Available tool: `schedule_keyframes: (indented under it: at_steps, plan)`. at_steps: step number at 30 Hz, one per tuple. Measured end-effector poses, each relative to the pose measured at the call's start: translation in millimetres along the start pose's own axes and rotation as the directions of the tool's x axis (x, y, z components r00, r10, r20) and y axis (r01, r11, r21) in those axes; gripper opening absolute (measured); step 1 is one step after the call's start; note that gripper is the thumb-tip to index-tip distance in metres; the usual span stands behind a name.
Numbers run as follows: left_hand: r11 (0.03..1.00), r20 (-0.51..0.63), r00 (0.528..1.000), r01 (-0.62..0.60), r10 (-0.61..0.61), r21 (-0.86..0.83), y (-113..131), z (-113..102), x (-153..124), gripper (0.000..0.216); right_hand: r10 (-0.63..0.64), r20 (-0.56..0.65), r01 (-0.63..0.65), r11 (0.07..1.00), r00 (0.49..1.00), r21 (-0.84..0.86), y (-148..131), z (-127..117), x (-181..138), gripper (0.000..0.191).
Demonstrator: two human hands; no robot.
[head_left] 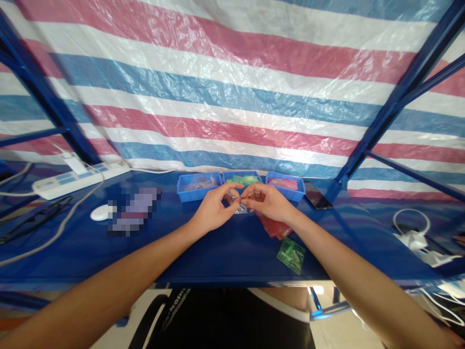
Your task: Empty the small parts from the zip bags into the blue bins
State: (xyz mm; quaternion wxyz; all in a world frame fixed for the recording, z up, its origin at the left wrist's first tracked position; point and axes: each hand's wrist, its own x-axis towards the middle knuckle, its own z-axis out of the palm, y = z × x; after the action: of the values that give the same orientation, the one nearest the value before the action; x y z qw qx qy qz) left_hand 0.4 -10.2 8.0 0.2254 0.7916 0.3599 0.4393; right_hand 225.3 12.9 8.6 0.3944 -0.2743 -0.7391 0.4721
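My left hand (218,206) and my right hand (267,201) meet over the middle of the blue table, fingers closed in a pinch. Between them is a small clear plastic bag (241,209) with something dark and shiny at its top, too small to make out. Beneath and beside my right hand lie red plastic bags (272,227). Closer to the table's front edge is a green plastic bag (291,255) with thin metal pieces showing through it. Just behind my hands stands a blue bin holding green bags (242,180).
A left blue bin (198,194) holds small clear bags; a right one (296,195) holds red bags. Beside it lies a dark phone (318,195). A power strip (82,178), cables and a white round object (103,212) are at left. Striped sheeting (232,97) hangs behind.
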Motion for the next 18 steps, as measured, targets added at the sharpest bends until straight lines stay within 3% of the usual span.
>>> schedule_keyframes:
  at_steps: [7,13,18]
  plan:
    - [1.000,0.042,0.999,-0.009,0.008,0.023,-1.3,-0.8,-1.2,0.040,-0.007,-0.017,0.006,1.000,1.000,-0.008,-3.6,-0.5,0.3,0.023]
    - [0.982,0.058,0.985,-0.170,0.166,0.084,8.2,-4.1,2.1,0.065,0.095,-0.106,-0.077,0.983,0.990,0.165,-4.1,-9.8,3.5,0.026]
    - [0.956,0.063,0.975,-0.220,0.212,0.195,9.1,-7.2,2.7,0.036,0.165,-0.101,-0.129,0.946,0.981,0.297,-5.4,-10.1,1.8,0.034]
